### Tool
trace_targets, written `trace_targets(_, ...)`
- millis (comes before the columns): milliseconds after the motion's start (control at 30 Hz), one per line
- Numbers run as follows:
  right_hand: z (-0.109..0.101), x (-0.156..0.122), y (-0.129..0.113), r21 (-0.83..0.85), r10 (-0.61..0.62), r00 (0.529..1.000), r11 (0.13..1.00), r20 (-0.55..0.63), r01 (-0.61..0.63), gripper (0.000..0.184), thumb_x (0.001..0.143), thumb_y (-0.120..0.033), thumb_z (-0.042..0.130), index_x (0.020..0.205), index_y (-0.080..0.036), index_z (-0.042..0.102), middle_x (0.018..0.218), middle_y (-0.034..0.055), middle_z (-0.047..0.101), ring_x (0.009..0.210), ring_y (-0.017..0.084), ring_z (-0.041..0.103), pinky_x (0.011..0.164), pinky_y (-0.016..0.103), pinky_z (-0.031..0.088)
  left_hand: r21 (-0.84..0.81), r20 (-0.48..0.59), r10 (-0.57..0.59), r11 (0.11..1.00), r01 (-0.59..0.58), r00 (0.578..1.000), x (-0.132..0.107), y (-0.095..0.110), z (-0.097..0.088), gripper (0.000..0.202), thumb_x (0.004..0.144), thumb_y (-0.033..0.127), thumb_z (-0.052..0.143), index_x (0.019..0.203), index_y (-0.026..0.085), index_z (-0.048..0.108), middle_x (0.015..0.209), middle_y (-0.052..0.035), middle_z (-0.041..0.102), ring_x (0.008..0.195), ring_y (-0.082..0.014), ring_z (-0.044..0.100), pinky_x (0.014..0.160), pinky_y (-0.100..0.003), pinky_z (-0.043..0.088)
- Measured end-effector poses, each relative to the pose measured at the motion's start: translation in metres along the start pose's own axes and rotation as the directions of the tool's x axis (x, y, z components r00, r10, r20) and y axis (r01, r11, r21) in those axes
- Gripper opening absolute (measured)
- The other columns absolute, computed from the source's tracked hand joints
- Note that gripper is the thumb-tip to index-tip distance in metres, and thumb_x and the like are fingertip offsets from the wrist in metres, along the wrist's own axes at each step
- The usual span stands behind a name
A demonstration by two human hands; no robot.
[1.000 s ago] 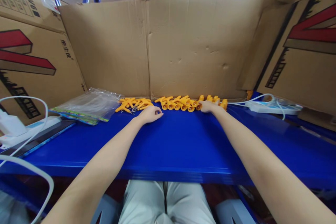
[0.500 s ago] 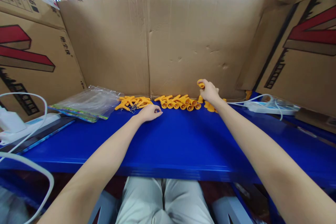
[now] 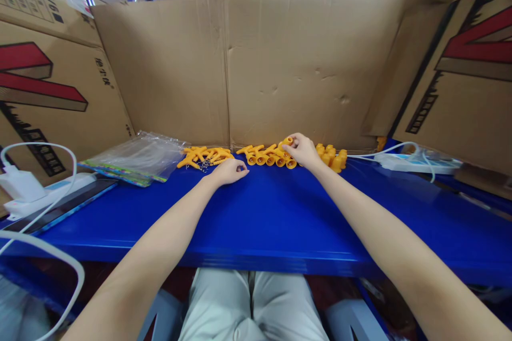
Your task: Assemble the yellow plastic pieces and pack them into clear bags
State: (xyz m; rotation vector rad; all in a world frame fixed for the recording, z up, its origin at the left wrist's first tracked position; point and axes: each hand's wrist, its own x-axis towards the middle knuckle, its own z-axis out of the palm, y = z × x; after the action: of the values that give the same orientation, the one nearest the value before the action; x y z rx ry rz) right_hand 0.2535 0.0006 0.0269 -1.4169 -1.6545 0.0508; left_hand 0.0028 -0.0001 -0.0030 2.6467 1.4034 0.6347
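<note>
My right hand pinches a small yellow hollow plastic cup-shaped piece. It holds this piece over the right end of a row of yellow horn-shaped pieces, whose round open ends face me. Right of that hand stands a cluster of similar yellow cup-shaped pieces. My left hand rests on the blue tabletop with its fingers curled; whatever is inside them, if anything, is hidden. Just behind and left of it lies a pile of yellow branched pieces with small metal chains.
Clear plastic bags lie at the left, near a white power strip and its cable. Another power strip lies at the right. A cardboard wall closes off the back of the blue table, with boxes on both sides.
My right hand has moved left and down with the yellow cup-shaped piece, from the standing cluster to above the horn-shaped row. My left hand stays in place.
</note>
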Motion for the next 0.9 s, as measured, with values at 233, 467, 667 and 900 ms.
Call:
trace_targets(233,0.011,-0.017,0.005,-0.308,0.045,0.966,0.951,0.255,0.037,0.034,0.072,-0.052,0.060,0.069,-0.018,0.056,0.067,0.0046,0.063,0.066,0.019,0.060,0.056,0.026,0.040,0.243,-0.287,-0.411,0.842,0.481,0.865,-0.006,-0.009,-0.034,0.025,0.080,0.027,0.050,0.091,0.016,0.070,0.093,-0.0134,0.068,0.093,-0.0286,0.061,0.077,-0.035,0.046)
trace_targets(467,0.030,-0.030,0.010,-0.443,0.117,0.912,0.893,0.394,0.076,0.037,0.076,-0.052,0.056,0.086,-0.016,0.057,0.089,0.0105,0.066,0.080,0.023,0.062,0.061,0.027,0.041,0.176,-0.422,-0.645,0.631,0.756,0.637,-0.022,-0.051,-0.053,0.038,0.078,0.024,0.056,0.115,0.018,0.057,0.124,-0.0196,0.054,0.116,-0.0361,0.048,0.092,-0.052,0.036)
trace_targets(667,0.028,-0.033,0.008,-0.425,0.123,0.904,0.902,0.409,0.069,0.037,0.078,-0.052,0.054,0.088,-0.017,0.056,0.091,0.0099,0.066,0.083,0.023,0.062,0.062,0.028,0.042,0.200,-0.250,-0.771,0.551,0.810,0.586,-0.025,-0.084,-0.034,0.036,0.072,0.027,0.061,0.108,0.028,0.061,0.128,-0.0149,0.052,0.120,-0.0384,0.043,0.093,-0.058,0.029)
trace_targets(900,0.026,-0.035,0.005,-0.439,0.103,0.897,0.892,0.429,0.108,0.040,0.080,-0.053,0.052,0.093,-0.016,0.056,0.099,0.0133,0.066,0.091,0.027,0.062,0.069,0.031,0.044,0.052,-0.354,-0.712,0.632,0.773,0.606,-0.029,-0.085,-0.033,0.023,0.076,0.019,0.055,0.098,0.021,0.061,0.116,-0.0150,0.053,0.110,-0.0371,0.048,0.090,-0.060,0.026)
